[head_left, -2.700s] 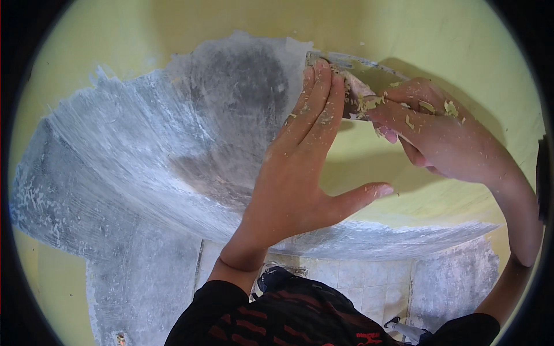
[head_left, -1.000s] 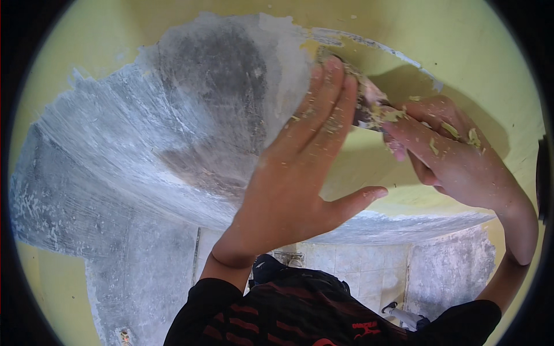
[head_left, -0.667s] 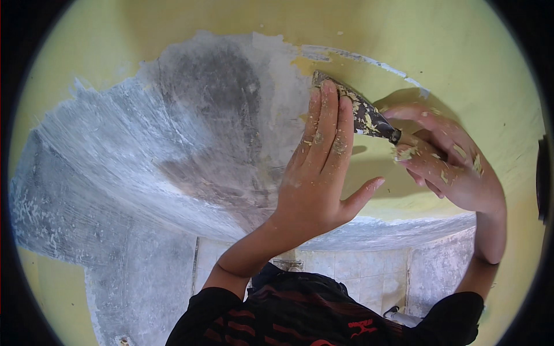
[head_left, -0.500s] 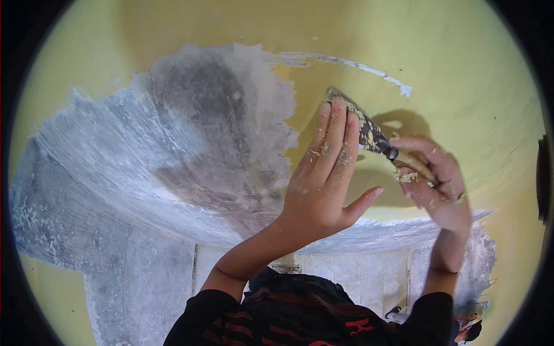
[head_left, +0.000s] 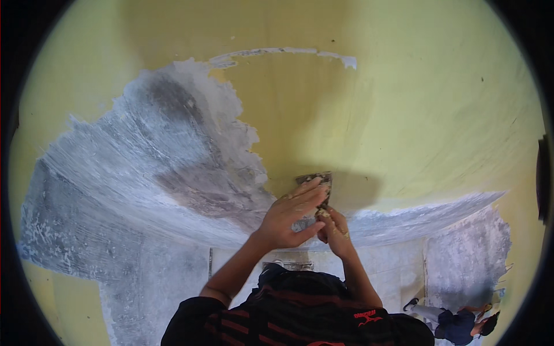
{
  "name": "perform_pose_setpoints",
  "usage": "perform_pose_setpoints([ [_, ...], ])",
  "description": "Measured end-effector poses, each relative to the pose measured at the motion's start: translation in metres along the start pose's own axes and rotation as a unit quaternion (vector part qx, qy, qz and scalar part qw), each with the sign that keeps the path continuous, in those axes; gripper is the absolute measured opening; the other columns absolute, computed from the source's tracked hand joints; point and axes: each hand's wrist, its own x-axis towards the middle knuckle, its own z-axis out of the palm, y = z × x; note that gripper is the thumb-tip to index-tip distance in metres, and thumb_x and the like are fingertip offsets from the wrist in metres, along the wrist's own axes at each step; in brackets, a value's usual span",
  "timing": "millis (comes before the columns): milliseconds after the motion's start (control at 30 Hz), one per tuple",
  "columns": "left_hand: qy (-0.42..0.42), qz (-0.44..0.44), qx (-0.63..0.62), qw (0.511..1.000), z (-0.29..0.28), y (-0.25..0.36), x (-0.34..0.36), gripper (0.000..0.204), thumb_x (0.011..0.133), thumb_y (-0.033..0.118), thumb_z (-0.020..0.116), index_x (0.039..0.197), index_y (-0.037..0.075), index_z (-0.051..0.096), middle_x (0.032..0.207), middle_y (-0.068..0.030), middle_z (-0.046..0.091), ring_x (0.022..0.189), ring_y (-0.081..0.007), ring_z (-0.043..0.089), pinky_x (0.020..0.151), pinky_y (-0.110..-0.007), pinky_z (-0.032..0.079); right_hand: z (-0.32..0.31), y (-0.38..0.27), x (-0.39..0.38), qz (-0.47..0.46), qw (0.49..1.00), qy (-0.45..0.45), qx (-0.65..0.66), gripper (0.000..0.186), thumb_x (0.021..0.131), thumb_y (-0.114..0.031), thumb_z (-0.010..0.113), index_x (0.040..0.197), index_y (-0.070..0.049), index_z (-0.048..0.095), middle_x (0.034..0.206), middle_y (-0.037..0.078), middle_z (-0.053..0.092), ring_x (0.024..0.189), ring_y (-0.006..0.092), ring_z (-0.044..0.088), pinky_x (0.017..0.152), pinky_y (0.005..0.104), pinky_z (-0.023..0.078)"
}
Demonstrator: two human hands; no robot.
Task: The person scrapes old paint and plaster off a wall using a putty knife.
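Observation:
My right hand (head_left: 336,232) is closed around the handle of a scraper (head_left: 325,177), whose wide blade points up toward the yellow painted wall (head_left: 404,138). Bits of pale paint cling to the blade and to the fingers near the handle. Across the blade lies my left hand (head_left: 293,212), its fingers stretched out and its thumb apart, reaching toward the right hand. Part of the blade is hidden behind these fingers. Left of the hands, a bare grey patch (head_left: 173,150) with ragged edges shows where the wall has no yellow paint.
A thin white scraped strip (head_left: 277,52) curves across the yellow paint above. Below the hands runs a pale tiled floor (head_left: 398,271). Another person (head_left: 461,324) in dark clothes is at the lower right, beside a second grey stretch of wall (head_left: 470,254).
Both hands and the scraper have moved down and closer to my body. The blade now points more upright, and my hands are closer together. The other person has come further into view.

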Motion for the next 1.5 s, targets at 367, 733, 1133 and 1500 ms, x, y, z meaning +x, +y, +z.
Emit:
perform_pose_setpoints([
  [367, 0.179, -0.47, -0.307, 0.808, 0.078, -0.034, -0.13, 0.03, 0.103, 0.019, 0.065, 0.12, -0.005, 0.067, 0.11, -0.0083, 0.073, 0.099, -0.0106, 0.065, 0.089, -0.027, 0.051, -0.015, 0.091, 0.0, 0.111, 0.993, -0.04, -0.024, 0.046, 0.108, -0.045, 0.045, 0.081, -0.009, 0.052, 0.058, -0.001, 0.045, 0.045, 0.0074, 0.038, 0.041, 0.0254, 0.029],
  [733, 0.228, -0.495, -0.375, 0.75, 0.143, -0.105, -0.2, 0.034, 0.107, 0.03, 0.058, 0.123, 0.0, 0.065, 0.108, -0.0045, 0.072, 0.096, -0.0126, 0.069, 0.087, -0.03, 0.057, -0.031, 0.211, 0.007, 0.063, 0.989, -0.009, -0.133, 0.039, 0.109, -0.031, 0.047, 0.085, -0.004, 0.06, 0.06, 0.0, 0.051, 0.048, 0.0098, 0.048, 0.045, 0.0291, 0.037],
  [1133, 0.179, -0.52, -0.408, 0.729, 0.153, -0.136, -0.229, 0.037, 0.107, 0.033, 0.056, 0.115, -0.002, 0.065, 0.101, -0.0093, 0.073, 0.091, -0.0191, 0.074, 0.084, -0.032, 0.059, -0.022, 0.284, 0.014, 0.119, 0.992, -0.004, -0.04, 0.053, 0.109, -0.052, 0.038, 0.083, -0.009, 0.052, 0.062, 0.001, 0.048, 0.046, 0.0103, 0.043, 0.043, 0.0279, 0.035],
  [1500, 0.183, -0.51, -0.375, 0.752, 0.147, -0.132, -0.216, 0.037, 0.106, 0.03, 0.059, 0.107, -0.006, 0.067, 0.094, -0.0109, 0.073, 0.08, -0.0191, 0.073, 0.075, -0.031, 0.06, -0.005, 0.312, 0.022, 0.081, 0.992, 0.094, -0.002, 0.054, 0.109, -0.042, 0.046, 0.073, -0.004, 0.057, 0.06, 0.002, 0.053, 0.052, 0.011, 0.05, 0.049, 0.0305, 0.039],
])
